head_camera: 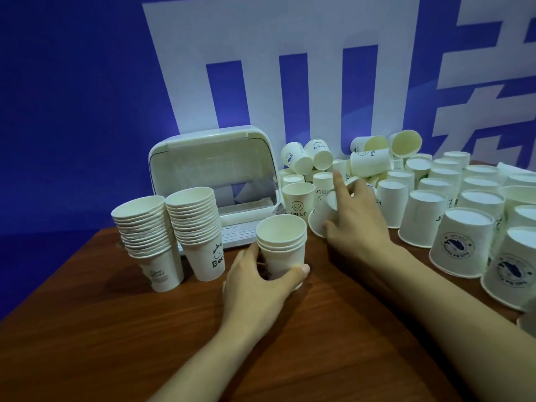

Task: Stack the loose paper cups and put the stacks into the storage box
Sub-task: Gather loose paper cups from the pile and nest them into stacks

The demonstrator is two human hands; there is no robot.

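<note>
Brown table: left hand wraps the short stack, right hand pinches a tipped cup; flimsy paper, so grip sidewalls gently

Just beyond my stack, an upright cup carries a smiley face over the word "HELLO". The front cup of the tall stack on my left reads "Bear" under a little bear drawing. One tipped cup in the heap shows the same word. The print on the round blue seals on the upturned cups at my right is too small for me to read.
</note>
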